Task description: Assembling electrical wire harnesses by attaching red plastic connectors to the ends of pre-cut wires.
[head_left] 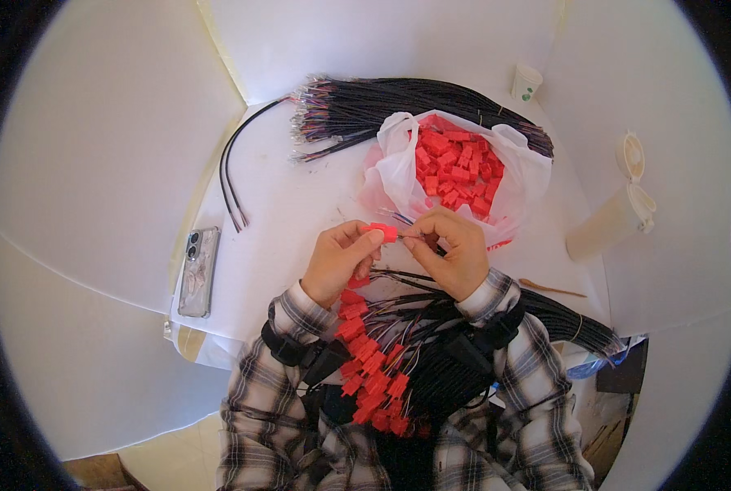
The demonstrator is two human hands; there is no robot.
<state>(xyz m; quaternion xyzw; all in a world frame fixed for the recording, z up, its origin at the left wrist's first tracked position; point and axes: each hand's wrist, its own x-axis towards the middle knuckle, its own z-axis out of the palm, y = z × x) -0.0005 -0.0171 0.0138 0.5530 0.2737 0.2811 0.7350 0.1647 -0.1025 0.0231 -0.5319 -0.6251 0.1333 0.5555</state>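
A red plastic connector housing (384, 232) is pinched between the thumb and fingers of my left hand (338, 260). Just to its right, my right hand (451, 254) pinches the thin wires of a black cable (406, 236), whose ends meet the housing's right side. How deep the wires sit in it is hidden by the fingers. Below my hands, a bundle of black cables (439, 368) lies across my lap and the table's near edge, with several red connectors (373, 376) on its wire ends.
A white plastic bag (398, 159) full of red connectors (459, 168) stands beyond my hands. Behind it lies a thick bundle of black cables (398, 102). A phone (199, 274) lies at left; a paper cup (526, 83) and a lidded bottle (607, 229) stand at right.
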